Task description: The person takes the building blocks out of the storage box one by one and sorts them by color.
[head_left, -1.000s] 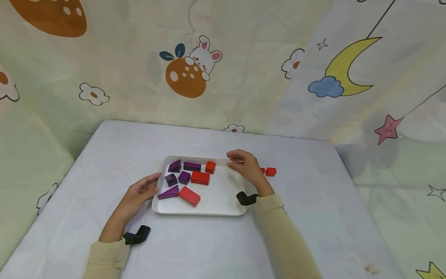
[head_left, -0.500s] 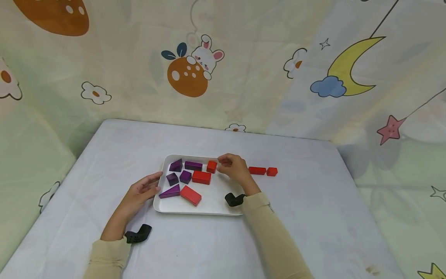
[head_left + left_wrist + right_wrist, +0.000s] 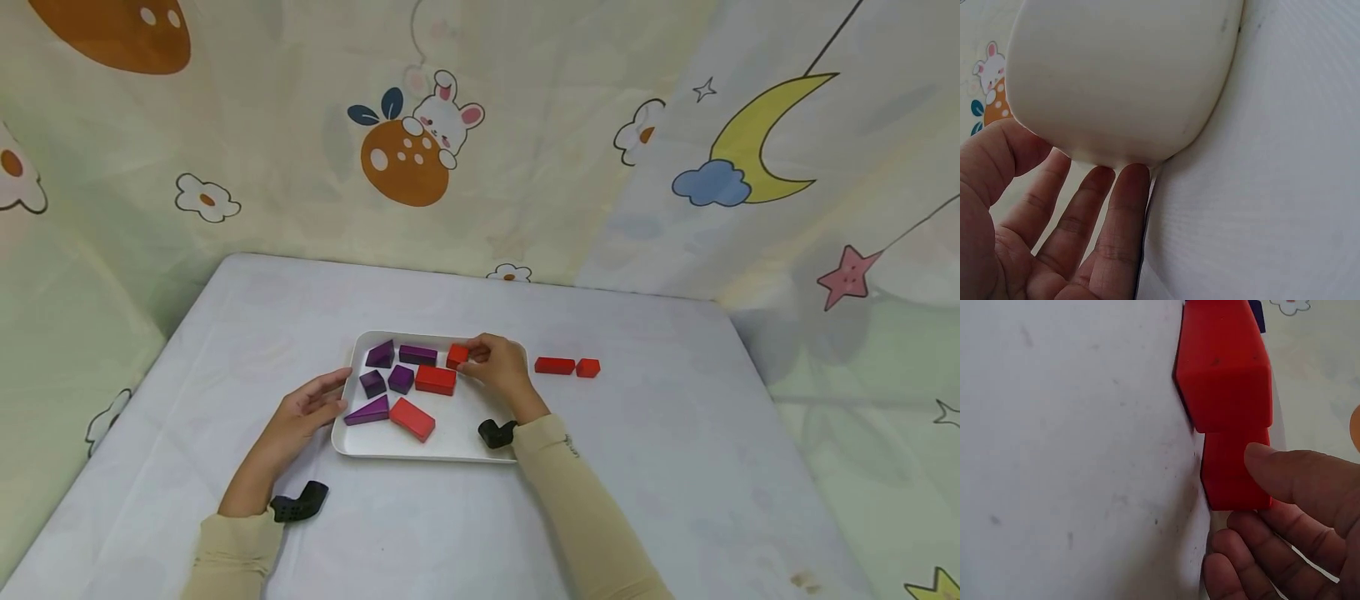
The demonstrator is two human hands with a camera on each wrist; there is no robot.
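Note:
A white tray (image 3: 480, 433) holds several purple and red blocks. At its far edge, my right hand (image 3: 501, 368) pinches a small red block (image 3: 455, 357) between thumb and fingers. The right wrist view shows the thumb (image 3: 1266, 464) on one face of this block, against a larger red block (image 3: 1229, 394). My left hand (image 3: 303, 408) rests at the tray's left side. In the left wrist view its fingertips touch the tray's outer wall (image 3: 1122, 134), with the fingers nearly straight.
Outside the tray on the right lie a long red block (image 3: 555, 366) and a small red block (image 3: 588, 367). Inside, purple blocks (image 3: 401, 379) fill the left part, beside a tilted red rectangular block (image 3: 412, 419). A patterned cloth (image 3: 300, 167) hangs behind the table.
My right hand has moved left, from over the tray's right part to the small red block, and now pinches it. The red blocks outside are uncovered. My left hand stays put.

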